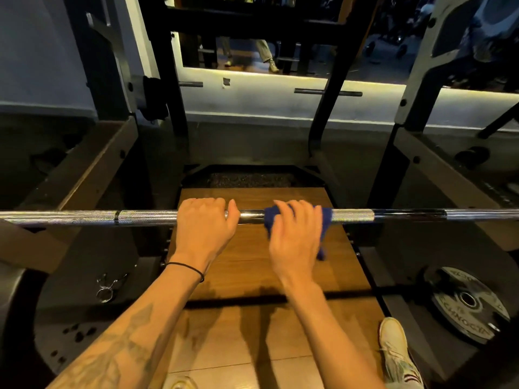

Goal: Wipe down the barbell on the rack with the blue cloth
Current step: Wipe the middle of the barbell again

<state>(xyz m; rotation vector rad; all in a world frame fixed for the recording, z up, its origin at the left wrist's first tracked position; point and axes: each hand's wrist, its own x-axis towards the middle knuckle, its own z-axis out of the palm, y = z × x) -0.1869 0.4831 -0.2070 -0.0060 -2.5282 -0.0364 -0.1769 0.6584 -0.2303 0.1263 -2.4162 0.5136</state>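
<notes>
The bar (84,218) runs level across the rack (157,113), left to right. At its middle the left hand (205,226) curls over the bare steel; just right, the right hand (295,234) wraps the cloth (327,220) round the bar. A plate (469,301) lies on the floor, near right.

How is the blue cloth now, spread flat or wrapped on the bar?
Wrapped. The cloth bunches around the bar under the right hand, with one end hanging below; the left hand grips bare bar.
</notes>
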